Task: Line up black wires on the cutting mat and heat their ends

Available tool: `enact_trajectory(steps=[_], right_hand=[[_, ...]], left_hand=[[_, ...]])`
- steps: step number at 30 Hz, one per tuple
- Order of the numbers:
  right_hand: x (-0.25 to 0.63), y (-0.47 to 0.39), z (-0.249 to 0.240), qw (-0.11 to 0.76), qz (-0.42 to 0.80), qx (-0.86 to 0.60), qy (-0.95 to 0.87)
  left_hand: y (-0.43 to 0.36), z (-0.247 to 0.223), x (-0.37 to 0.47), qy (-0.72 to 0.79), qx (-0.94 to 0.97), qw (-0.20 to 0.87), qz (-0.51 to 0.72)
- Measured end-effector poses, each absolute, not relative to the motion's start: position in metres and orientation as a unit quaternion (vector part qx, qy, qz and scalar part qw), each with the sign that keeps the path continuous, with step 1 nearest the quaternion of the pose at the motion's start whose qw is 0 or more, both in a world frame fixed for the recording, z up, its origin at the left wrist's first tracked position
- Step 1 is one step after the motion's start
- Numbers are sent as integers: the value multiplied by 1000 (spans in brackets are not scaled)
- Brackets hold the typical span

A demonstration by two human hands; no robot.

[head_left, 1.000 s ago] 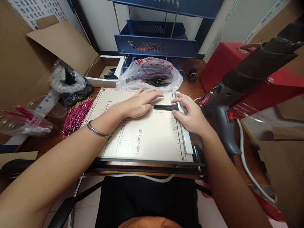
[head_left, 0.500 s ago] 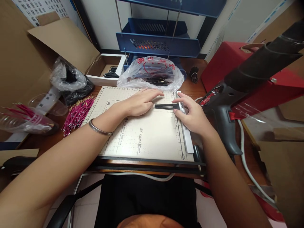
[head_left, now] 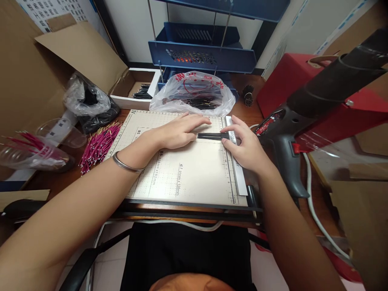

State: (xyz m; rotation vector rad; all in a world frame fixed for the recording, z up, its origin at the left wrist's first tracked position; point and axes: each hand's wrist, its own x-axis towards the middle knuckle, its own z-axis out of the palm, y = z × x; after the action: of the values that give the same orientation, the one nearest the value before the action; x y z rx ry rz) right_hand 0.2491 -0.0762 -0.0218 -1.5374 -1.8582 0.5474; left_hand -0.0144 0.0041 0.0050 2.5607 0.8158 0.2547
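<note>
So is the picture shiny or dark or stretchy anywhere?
In the head view, the pale board glows brightest toward its near edge; in the head view, the top right corner goes dark; in the head view, the left forearm and right forearm look stretched large; in the head view, the thin black sticks are too tiny to count.

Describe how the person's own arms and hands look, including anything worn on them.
The left forearm and right forearm show no sleeves. The left hand and right hand have no gloves, and no rings can be made out. A narrow, silver-coloured metal bangle circles the left forearm near the wrist; the right shows none.
</note>
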Motion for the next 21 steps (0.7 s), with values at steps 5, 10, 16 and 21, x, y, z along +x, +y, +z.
enact_trajectory(steps=[5,10,16,21], right_hand=[[250,-76,-22,328,201,-587,-712],[251,-76,-22,332,209,-576,-717],[251,-76,-21,341,217,-575,-711],[250,-76,-20,339,225,-576,-709]], left_hand=[[4,5,-15,290,927,219,94],[4,6,-15,285,929,215,98],[4,5,-17,291,924,223,106],[3,3,-14,294,927,205,115]])
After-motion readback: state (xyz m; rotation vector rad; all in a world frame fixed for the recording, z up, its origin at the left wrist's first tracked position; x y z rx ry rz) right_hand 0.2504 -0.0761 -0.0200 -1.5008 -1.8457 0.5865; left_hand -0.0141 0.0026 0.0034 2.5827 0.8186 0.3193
